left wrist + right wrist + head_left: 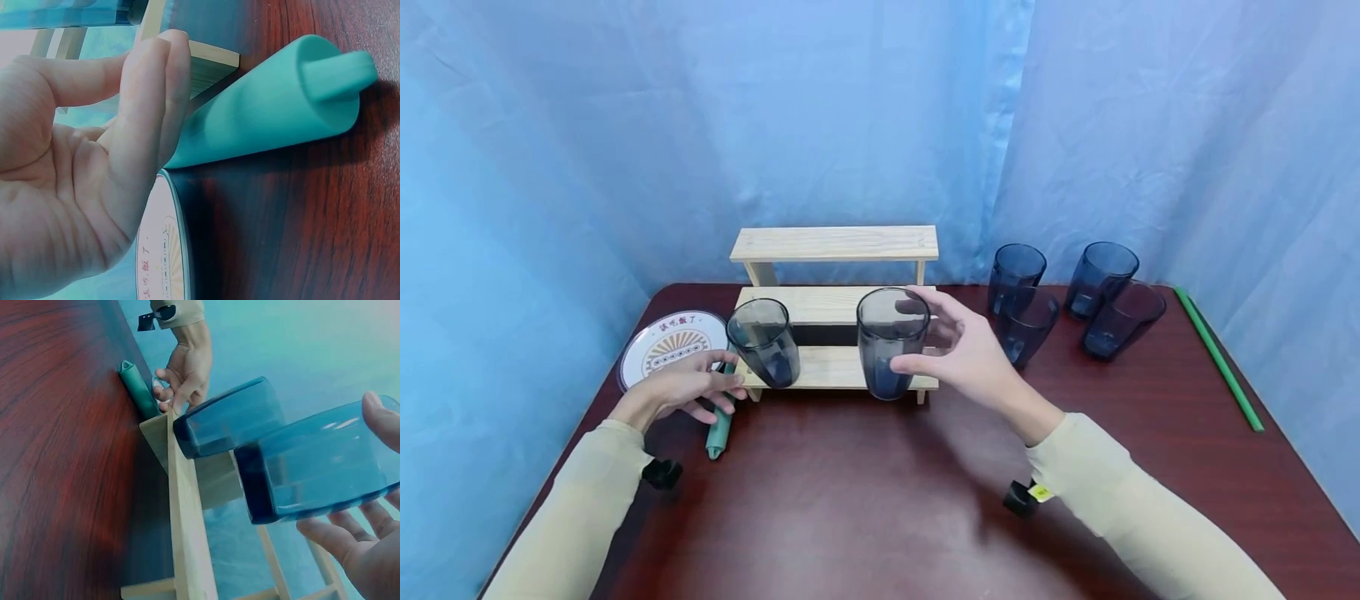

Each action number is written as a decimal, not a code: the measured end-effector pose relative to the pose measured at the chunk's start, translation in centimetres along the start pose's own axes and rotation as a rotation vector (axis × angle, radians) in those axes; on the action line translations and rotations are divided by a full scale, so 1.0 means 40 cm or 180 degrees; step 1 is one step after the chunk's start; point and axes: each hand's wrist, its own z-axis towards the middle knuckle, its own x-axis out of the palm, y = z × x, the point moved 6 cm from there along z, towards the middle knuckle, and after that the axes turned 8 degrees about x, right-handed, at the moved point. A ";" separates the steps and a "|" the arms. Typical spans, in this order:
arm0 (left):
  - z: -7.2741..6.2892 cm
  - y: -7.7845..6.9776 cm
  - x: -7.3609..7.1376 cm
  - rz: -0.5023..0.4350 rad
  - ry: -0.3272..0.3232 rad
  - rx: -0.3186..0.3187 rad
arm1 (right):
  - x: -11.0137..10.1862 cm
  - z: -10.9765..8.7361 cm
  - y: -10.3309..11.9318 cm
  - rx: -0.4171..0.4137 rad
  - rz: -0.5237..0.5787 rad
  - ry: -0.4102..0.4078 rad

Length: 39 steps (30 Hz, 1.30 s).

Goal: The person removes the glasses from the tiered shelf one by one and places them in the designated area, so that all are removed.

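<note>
My right hand [973, 354] grips a blue-tinted drinking glass [325, 462], thumb on one side and fingers on the other. That glass is upright, at the right part of the lowest step of a pale wooden three-step rack [835, 244]; in the right wrist view its base looks apart from the plank. A second glass [767, 343] stands on the same step's left end. Beside that end is my left hand [688, 387], fingers loosely bent and holding nothing. Close under it lies a teal cylinder [262, 106] with a loop on its end.
Several more blue glasses [1017, 271] stand on the table's right rear. A green stick [1221, 362] lies along the right edge. At the left is a round white printed disc [647, 346]. Blue curtains [850, 108] surround the dark red table [850, 500].
</note>
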 end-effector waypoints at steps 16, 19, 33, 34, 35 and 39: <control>0.002 -0.006 0.005 -0.0056 -0.0020 0.0020 | -0.155 -0.109 0.011 -0.0145 -0.0038 -0.0317; 0.002 -0.007 0.006 -0.0044 -0.0013 0.0017 | -0.189 -0.142 0.011 -0.0170 0.0015 -0.0347; 0.006 -0.012 0.011 -0.0028 -0.0016 0.0015 | -0.368 -0.269 -0.038 0.0005 -0.0357 -0.0791; 0.007 -0.013 0.010 -0.0027 -0.0011 0.0017 | -0.383 -0.276 -0.047 0.0011 -0.0382 -0.0822; 0.007 -0.013 0.010 -0.0027 -0.0004 0.0019 | -0.397 -0.282 -0.055 0.0017 -0.0433 -0.0856; 0.004 -0.014 0.009 -0.0010 0.0019 0.0021 | -0.451 -0.307 -0.091 0.0115 -0.0900 -0.1014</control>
